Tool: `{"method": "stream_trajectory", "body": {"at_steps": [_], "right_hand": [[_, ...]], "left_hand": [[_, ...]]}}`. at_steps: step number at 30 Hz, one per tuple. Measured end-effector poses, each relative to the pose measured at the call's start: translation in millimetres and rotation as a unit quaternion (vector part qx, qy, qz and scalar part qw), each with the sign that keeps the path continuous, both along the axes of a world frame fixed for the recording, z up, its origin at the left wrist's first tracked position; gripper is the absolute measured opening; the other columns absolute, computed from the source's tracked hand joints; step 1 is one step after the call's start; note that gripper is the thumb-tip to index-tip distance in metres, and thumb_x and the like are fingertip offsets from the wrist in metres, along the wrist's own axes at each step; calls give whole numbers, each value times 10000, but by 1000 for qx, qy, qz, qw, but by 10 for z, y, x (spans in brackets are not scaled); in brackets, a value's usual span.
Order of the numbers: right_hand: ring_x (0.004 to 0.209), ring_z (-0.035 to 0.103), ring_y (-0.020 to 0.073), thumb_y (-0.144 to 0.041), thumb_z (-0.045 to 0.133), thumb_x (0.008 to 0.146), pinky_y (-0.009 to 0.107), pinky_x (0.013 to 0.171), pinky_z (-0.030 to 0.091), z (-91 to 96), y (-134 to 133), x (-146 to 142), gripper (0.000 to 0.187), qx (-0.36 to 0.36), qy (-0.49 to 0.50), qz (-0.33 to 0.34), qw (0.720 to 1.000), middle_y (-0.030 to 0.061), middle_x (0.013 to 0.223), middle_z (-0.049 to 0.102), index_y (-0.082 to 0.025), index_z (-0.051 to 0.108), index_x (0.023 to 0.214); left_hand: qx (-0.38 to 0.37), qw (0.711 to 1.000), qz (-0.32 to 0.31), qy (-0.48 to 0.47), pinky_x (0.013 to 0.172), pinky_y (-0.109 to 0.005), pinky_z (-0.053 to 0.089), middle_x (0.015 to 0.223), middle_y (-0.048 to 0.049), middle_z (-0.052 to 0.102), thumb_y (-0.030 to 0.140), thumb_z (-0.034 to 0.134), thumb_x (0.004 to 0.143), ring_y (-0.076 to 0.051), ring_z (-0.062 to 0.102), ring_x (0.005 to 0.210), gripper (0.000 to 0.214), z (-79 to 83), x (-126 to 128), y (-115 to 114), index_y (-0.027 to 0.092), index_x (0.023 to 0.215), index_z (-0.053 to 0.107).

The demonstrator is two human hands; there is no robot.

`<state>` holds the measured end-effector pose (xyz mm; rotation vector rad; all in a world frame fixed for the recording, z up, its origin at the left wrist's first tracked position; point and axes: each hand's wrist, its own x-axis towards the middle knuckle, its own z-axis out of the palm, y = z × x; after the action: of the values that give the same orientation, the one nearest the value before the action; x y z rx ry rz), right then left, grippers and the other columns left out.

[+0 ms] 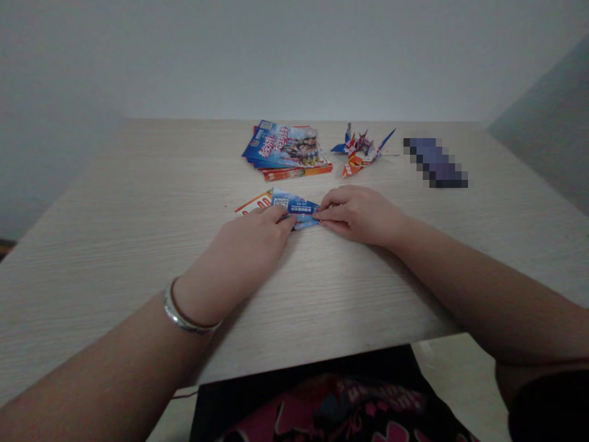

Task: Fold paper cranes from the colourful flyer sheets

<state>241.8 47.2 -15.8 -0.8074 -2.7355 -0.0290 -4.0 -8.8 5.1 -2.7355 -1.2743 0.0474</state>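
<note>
A printed flyer, partly folded [298, 202], lies on the table before me, its blue side with a QR code up and a white-and-orange part showing at the left. It narrows toward its right end. My left hand [251, 245], with a silver bangle at the wrist, holds the near left part, thumb and forefinger on the paper. At the narrow right end the fingers of my right hand [361, 212] are closed on the tip. Part of the paper is hidden under the left fingers.
Beyond my hands, a stack of colourful flyers [288, 147] lies slightly fanned. Right of it stand folded paper cranes [361, 156], touching or overlapping. Farther right is a pixelated dark flat object [435, 162]. The pale wood-grain table [138, 202] meets a wall at the back.
</note>
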Motion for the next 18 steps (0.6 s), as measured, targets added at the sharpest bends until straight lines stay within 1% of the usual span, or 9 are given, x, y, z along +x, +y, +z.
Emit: {"method": "stream_trajectory", "body": {"at_steps": [4, 6, 11, 15, 18], "right_hand": [[878, 663, 203, -247, 583, 991, 331, 790, 470, -29, 36, 14, 263, 4, 17, 18, 1000, 114, 1000, 773, -178, 824, 1071], [876, 660, 204, -235, 586, 982, 334, 795, 476, -45, 54, 19, 257, -1, 28, 28, 999, 114, 986, 771, -175, 824, 1060], [885, 662, 204, -224, 591, 973, 336, 799, 489, -56, 79, 13, 250, -6, 46, 42, 998, 112, 977, 768, -177, 822, 1056], [883, 675, 213, -228, 581, 981, 341, 797, 499, -43, 79, 4, 263, 4, 50, 48, 998, 126, 971, 772, -158, 824, 1051], [894, 689, 214, -235, 584, 977, 337, 804, 502, -3, 69, 32, 267, -5, 46, 38, 998, 124, 1006, 786, -161, 820, 1079]], "left_hand": [[3, 1000, -13, 11, 987, -403, 553, 1304, -182, 705, 124, 393, 1015, -270, 691, 1122, 426, -9, 0, 20, 84, 1314, 694], [2, 1000, -12, 10, 981, -403, 554, 1278, -179, 714, 125, 397, 1008, -269, 693, 1099, 422, -5, 8, 28, 86, 1296, 703], [22, 1000, -20, 5, 960, -449, 553, 1238, -205, 713, 166, 440, 1012, -318, 682, 1083, 371, -2, 41, 16, 60, 1212, 734], [36, 999, -37, 1, 930, -477, 557, 1302, -207, 703, 198, 436, 1030, -339, 678, 1074, 411, 10, 83, -11, 61, 1332, 679], [34, 999, -31, 2, 908, -496, 556, 1324, -205, 703, 243, 433, 1042, -361, 670, 1090, 449, 12, 99, -25, 63, 1398, 641]]}}
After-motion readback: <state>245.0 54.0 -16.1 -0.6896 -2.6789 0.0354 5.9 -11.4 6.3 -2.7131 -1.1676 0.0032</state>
